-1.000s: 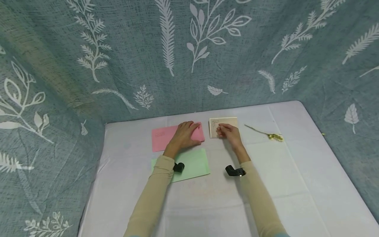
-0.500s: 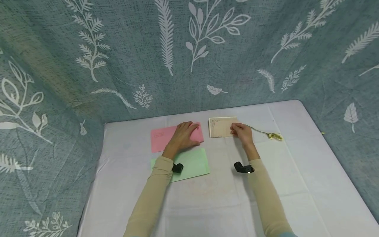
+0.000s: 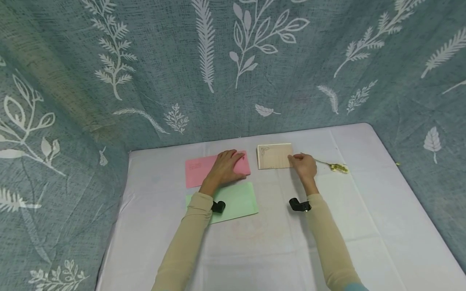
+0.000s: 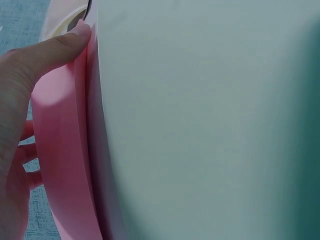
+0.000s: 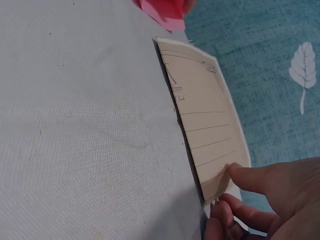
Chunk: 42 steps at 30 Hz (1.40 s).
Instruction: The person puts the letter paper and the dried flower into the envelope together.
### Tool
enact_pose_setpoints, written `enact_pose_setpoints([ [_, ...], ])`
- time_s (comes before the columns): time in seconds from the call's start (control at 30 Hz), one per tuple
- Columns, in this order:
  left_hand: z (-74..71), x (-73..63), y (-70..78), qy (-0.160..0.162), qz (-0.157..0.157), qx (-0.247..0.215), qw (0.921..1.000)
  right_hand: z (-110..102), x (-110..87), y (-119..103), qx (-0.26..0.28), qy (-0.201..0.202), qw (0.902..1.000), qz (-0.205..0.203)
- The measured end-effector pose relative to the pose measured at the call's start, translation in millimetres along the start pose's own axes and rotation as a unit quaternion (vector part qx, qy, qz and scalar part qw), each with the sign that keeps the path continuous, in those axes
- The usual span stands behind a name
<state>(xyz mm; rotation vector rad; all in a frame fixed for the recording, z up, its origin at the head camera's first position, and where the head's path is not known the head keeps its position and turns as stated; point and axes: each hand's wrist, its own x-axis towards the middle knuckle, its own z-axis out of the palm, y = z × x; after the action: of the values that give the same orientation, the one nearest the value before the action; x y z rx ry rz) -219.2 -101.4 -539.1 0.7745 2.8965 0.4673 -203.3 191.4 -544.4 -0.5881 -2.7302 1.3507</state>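
Note:
My left hand (image 3: 223, 167) lies spread over the right part of a pink envelope (image 3: 198, 171) with small writing at its left. In the left wrist view the thumb (image 4: 62, 47) rests at one edge of the pink paper and the other fingertips show past its opposite edge. A cream lined notecard (image 3: 274, 157) with a corner ornament lies to the right, over a white layer. My right hand (image 3: 305, 165) pinches its right end, thumb on top and fingers curled at the edge, as the right wrist view shows.
A green envelope (image 3: 238, 202) lies nearer, partly under the left forearm. Right of the right hand is a dried flower sprig (image 3: 337, 167) on a thin stem. A white cloth covers the table (image 3: 255, 250); a leaf-patterned teal curtain (image 3: 233, 113) hangs behind.
My right hand has moved right, from over the middle of the notecard to its right end, and now pinches it there. My left hand has stayed on the pink envelope.

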Motion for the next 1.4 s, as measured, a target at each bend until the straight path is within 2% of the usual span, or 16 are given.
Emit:
enact_pose_setpoints([
  [0.3, -1.0, 0.3, 2.4, -0.003, 0.001, -0.004, 1.0, -2.8, -0.4, -1.2, -0.026, -0.027, 0.9993, 0.003],
  [0.4, -2.2, -0.3, 3.0, -0.002, 0.002, -0.007, 1.0, -4.7, -0.4, -2.3, -0.018, -0.037, 0.9991, 0.0],
  [0.47, -3.0, -0.6, 2.8, -0.001, 0.003, -0.008, 1.0, -6.0, -0.3, -3.4, 0.005, -0.048, 0.9988, -0.002],
  [0.53, -3.4, -0.9, 2.0, 0.0, 0.004, -0.005, 1.0, -7.1, 0.3, -4.9, 0.052, -0.064, 0.9966, 0.001],
  [0.67, -3.0, -1.0, 0.4, -0.004, 0.003, 0.004, 1.0, -8.5, 2.3, -7.6, 0.144, -0.093, 0.9851, 0.012],
  [0.8, -2.5, -0.9, -0.2, -0.004, 0.005, 0.002, 1.0, -9.9, 2.9, -9.6, 0.195, -0.095, 0.9761, 0.014],
  [0.9, -3.0, -1.1, 0.1, 0.0, 0.006, -0.002, 1.0, -10.9, 2.5, -10.0, 0.205, -0.094, 0.9742, 0.013],
  [1.07, -3.0, -1.6, 0.6, 0.002, 0.0, -0.005, 1.0, -12.2, 2.6, -9.9, 0.185, -0.114, 0.976, 0.017],
  [1.4, 0.6, 0.6, -0.5, 0.013, -0.002, -0.014, 0.9998, -7.1, 3.7, -13.0, 0.225, -0.143, 0.963, 0.04],
])
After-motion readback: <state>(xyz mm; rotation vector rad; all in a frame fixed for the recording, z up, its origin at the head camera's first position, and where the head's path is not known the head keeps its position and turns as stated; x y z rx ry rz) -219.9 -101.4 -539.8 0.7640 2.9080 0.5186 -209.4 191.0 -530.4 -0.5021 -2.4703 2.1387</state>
